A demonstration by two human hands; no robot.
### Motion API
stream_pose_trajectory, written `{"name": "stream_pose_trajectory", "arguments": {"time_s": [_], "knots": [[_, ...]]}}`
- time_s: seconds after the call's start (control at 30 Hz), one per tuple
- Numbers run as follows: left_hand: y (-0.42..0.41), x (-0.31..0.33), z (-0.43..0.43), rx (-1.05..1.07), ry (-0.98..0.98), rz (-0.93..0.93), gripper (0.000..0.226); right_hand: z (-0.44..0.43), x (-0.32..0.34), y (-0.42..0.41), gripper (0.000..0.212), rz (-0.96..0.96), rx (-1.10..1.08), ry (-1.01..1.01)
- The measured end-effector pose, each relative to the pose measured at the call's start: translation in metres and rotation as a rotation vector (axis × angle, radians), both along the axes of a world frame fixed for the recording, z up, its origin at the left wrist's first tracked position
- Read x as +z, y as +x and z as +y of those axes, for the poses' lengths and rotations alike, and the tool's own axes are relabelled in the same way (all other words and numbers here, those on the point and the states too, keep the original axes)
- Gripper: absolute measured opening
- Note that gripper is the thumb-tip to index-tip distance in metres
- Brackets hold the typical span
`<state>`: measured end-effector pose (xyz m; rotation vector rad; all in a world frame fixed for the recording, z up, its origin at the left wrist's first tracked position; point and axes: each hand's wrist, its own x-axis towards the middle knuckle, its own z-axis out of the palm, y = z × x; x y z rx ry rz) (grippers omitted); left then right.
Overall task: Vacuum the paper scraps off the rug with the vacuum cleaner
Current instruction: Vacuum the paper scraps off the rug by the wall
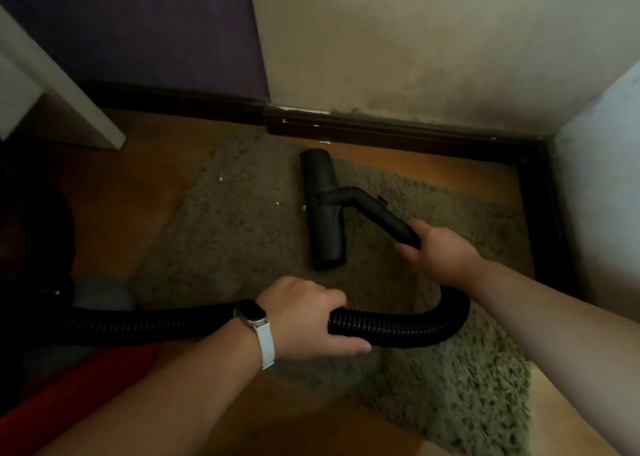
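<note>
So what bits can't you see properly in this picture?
Head view:
- Vacuum cleaner body: off the left edge; the hose runs into dark shadow.
- Nozzle underside: pressed on the rug, so suction is unknowable.
- Tube end: covered by right hand.
- Hose middle: covered by left hand.
- Near rug: blurred.

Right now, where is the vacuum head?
In the head view, the vacuum head lies on the rug at the centre, near the dark baseboard. It sits ahead and left of the right hand, with small paper scraps to its left.
</note>
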<state>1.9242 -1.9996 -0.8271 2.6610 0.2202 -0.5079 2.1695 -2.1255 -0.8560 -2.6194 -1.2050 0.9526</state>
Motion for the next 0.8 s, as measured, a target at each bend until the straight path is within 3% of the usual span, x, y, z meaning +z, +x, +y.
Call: {"name": "stream_pose_trajectory", "arguments": {"time_s": [0.47, 0.8], "knots": [[-0.087, -0.002, 0.059, 0.379, 0.136, -0.148, 0.062, 0.166, 0.000, -0.060, 0.032, 0.033, 0.312, -0.023], [-0.064, 0.005, 0.063, 0.322, 0.122, -0.094, 0.059, 0.133, -0.003, -0.031, 0.033, 0.040, 0.191, -0.134]]}}
